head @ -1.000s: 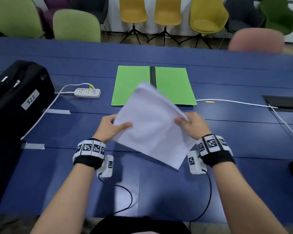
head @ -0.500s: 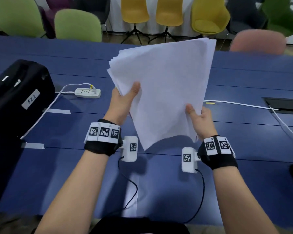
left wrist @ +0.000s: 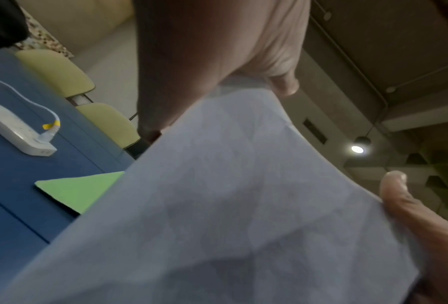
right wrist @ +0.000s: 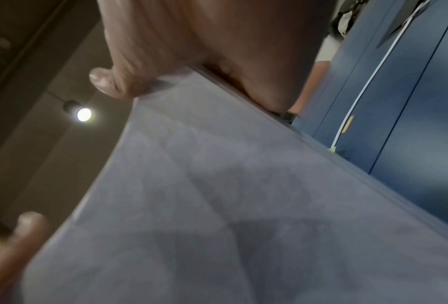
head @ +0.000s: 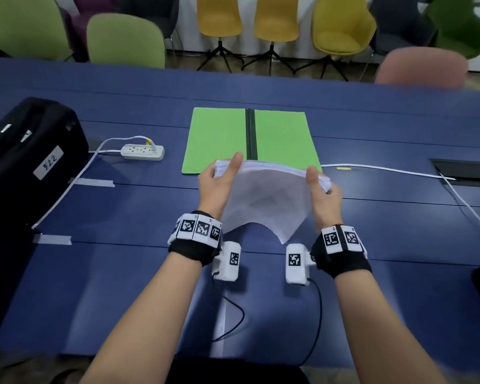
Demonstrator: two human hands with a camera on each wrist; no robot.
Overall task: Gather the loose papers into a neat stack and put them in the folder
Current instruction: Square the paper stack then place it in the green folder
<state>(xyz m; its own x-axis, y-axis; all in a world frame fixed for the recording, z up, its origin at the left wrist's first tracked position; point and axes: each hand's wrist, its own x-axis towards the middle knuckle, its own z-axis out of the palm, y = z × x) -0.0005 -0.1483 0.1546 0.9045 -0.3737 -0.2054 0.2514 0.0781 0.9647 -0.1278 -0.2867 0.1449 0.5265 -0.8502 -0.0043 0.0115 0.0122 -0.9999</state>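
A stack of white papers (head: 263, 198) is held in the air above the blue table, its top edge arched and its lower corners drooping toward me. My left hand (head: 219, 178) grips the stack's left side, thumb on the near face. My right hand (head: 320, 189) grips the right side the same way. Both wrist views are mostly filled by the papers (left wrist: 230, 216) (right wrist: 230, 205) and my fingers. The open green folder (head: 219, 139) lies flat on the table just behind the stack, its dark spine in the middle. Its near edge is partly hidden by the papers.
A black bag (head: 25, 156) with a white label sits at the left. A white power strip (head: 142, 152) and its cable lie left of the folder. A white cable (head: 385, 170) runs right toward a table hatch (head: 466, 173). Chairs line the far edge.
The stack, held upright and high half a second ago, has come down and tipped so its top edge faces me. Both hands moved lower and gripped the sides; the folder shows again.
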